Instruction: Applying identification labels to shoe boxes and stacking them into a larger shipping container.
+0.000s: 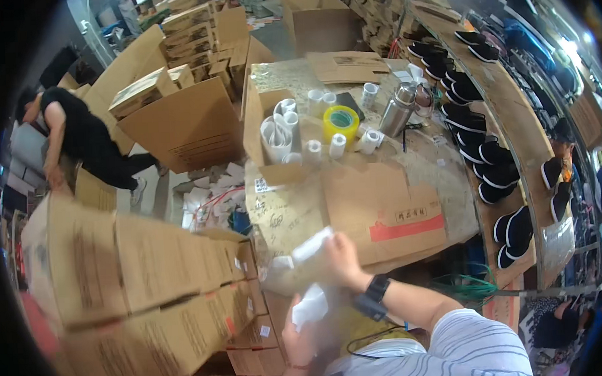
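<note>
My right hand [341,260] comes in from the lower right with a dark watch on the wrist; its fingers are closed on a blurred white paper roll or sheet [311,245] near the table's front edge. My left hand [295,336] sits lower, holding a crumpled white piece of paper [310,306]. Both hands hover in front of a flattened brown cardboard box [376,211] lying on the worktable [441,162].
Stacked cardboard boxes [137,276] fill the left. An open box with white rolls [275,132], a yellow tape roll [340,122] and a steel flask [397,110] stand on the table. Dark shoes [488,159] line the right bench. A person in black [84,140] bends at far left.
</note>
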{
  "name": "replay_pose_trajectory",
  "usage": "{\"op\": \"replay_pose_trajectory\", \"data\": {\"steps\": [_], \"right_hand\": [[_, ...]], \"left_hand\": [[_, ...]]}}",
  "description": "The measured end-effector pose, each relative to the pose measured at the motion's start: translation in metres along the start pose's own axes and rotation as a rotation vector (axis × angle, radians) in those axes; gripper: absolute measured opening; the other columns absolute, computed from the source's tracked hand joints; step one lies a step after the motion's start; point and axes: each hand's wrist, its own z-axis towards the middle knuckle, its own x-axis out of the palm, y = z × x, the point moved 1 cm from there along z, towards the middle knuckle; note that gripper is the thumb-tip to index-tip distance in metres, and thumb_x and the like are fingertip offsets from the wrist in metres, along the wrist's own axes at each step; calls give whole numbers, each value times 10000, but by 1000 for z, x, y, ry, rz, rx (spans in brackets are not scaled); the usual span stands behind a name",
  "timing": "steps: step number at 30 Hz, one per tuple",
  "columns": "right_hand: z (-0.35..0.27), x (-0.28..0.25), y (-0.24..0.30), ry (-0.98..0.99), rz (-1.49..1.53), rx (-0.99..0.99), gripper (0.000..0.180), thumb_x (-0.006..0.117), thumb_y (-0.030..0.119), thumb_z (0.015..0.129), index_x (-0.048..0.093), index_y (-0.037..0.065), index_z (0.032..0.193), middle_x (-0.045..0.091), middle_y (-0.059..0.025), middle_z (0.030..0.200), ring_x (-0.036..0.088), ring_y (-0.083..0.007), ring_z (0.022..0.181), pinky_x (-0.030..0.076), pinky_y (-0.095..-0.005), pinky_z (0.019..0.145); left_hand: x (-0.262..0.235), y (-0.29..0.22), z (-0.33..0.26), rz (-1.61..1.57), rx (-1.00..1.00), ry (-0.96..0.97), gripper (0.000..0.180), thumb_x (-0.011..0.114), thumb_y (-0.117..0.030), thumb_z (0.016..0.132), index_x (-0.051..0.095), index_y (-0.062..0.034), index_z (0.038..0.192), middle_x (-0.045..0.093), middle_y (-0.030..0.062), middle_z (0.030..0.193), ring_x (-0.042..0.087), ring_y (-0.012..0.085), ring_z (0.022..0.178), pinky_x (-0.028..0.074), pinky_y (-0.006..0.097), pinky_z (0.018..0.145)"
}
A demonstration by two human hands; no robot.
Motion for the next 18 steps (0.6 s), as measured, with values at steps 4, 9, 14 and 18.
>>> {"op": "replay_pose_trajectory", "data": {"steps": [4,9,14,18], "right_hand": [[147,-79,1,-232,-467,-309,123,491,152,870,518,33,859,520,-119,711,519,-243,611,425,-349,566],[279,-105,23,-287,-786,-637,158,511,199,839,540,50,884,533,-169,828,510,-377,786,408,-432,643],[319,-111,22,-301,-886,-577,194,509,160,830,518,99,1014,537,-164,894,523,-377,810,430,-450,683],[250,-61,18,-192,-501,-463,281,556,134,778,494,30,1031,517,-150,960,506,-306,892,418,-382,784]], "left_hand": [[6,14,58,-111,-293,-94,244,369,40,734,567,-16,865,535,47,708,464,89,575,387,212,510],[18,8,113,-237,-431,-121,251,388,-248,927,528,-55,850,404,-7,581,412,66,530,349,198,449],[35,10,158,-237,-435,-144,260,385,-270,940,464,-75,1093,450,-6,665,404,43,527,262,182,334],[30,7,182,-121,-332,-238,311,409,-139,927,403,-54,1226,492,23,959,428,63,552,348,184,392]]}}
